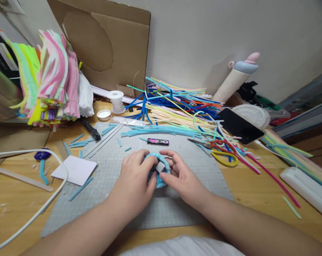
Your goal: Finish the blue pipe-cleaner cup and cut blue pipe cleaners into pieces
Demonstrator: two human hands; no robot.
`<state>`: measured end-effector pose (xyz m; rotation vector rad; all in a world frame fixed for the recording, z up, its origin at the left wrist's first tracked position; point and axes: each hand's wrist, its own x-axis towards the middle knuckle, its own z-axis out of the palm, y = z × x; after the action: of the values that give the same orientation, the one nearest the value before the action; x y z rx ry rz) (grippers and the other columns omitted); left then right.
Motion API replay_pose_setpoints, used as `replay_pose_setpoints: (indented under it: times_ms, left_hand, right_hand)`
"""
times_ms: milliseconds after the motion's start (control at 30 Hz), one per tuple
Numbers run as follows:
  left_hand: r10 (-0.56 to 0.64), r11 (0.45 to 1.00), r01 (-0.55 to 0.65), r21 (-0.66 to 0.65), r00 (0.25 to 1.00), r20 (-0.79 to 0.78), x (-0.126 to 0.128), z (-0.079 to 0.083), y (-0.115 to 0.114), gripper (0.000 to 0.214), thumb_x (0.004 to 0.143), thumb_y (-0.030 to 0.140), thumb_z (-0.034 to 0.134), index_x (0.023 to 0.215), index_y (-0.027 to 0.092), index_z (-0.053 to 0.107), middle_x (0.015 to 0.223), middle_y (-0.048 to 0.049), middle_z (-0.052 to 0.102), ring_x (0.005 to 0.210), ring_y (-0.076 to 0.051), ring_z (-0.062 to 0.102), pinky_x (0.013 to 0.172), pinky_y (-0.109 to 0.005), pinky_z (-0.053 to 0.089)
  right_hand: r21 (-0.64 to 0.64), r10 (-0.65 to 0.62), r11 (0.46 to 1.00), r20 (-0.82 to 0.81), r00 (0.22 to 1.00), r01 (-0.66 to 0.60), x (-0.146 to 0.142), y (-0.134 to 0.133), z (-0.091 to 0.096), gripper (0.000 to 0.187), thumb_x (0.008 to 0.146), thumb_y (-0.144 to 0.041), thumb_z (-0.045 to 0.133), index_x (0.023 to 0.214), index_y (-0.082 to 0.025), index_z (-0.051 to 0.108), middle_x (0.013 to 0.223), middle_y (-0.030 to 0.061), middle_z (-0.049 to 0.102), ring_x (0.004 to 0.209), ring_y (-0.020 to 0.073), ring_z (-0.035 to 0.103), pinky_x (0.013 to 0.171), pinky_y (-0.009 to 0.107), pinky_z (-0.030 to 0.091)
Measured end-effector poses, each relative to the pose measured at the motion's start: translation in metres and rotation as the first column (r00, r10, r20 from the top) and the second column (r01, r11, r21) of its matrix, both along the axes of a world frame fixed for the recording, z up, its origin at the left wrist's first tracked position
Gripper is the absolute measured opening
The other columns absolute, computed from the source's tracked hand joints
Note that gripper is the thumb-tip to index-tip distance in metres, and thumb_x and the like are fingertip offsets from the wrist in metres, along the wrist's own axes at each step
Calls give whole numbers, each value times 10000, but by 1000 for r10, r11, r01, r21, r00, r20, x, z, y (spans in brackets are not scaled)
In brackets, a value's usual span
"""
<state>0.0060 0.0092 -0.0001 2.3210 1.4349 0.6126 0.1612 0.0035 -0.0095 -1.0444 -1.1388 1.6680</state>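
Observation:
Over the grey cutting mat [118, 213], both hands are at a round light-blue fuzzy piece [160, 183], seemingly made of pipe cleaners. My left hand [135, 176] grips its left side, with the thumb and forefinger reaching into the dark middle. On the opposite side my right hand [183, 177] curls around the rim, thumb near a small grey box-like part [160, 167] set inside. I cannot make out what that part is. Just beyond the fingers lies a black and pink battery [158, 142]. Short blue pipe cleaner pieces [119, 142] are scattered to its left.
Scissors [224, 153] with red and yellow handles lie right of the mat, near a phone [241, 126]. Loose pipe cleaners [177, 103] pile up along the back. A white cable [30, 222] loops at left, beside a square white card [74, 170]. Cardboard [123, 46] stands behind.

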Motion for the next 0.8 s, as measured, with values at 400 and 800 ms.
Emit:
replay_pose_setpoints:
  times_ms: [400, 800]
  left_hand:
    - [361, 833, 2, -553, 756, 546, 7, -1, -2, 374, 779, 257, 561, 1110, 247, 387, 1013, -34, 539, 828, -181, 582, 652, -308, 515]
    - [304, 846, 87, -526, 733, 609, 12, -6, -11, 514, 787, 209, 558, 1232, 255, 306, 1129, -59, 499, 1007, -195, 554, 829, -342, 482]
  right_hand:
    - [-36, -163, 986, 1, 987, 163, 4, 7, 0, 320, 786, -323, 577, 1056, -240, 427, 813, -29, 567, 631, 111, 531, 546, 219, 423]
    - [-90, -128, 986, 120, 985, 139, 4, 6, 1, 421, 731, -209, 590, 1118, -244, 428, 860, -16, 572, 753, 146, 544, 673, 273, 438]
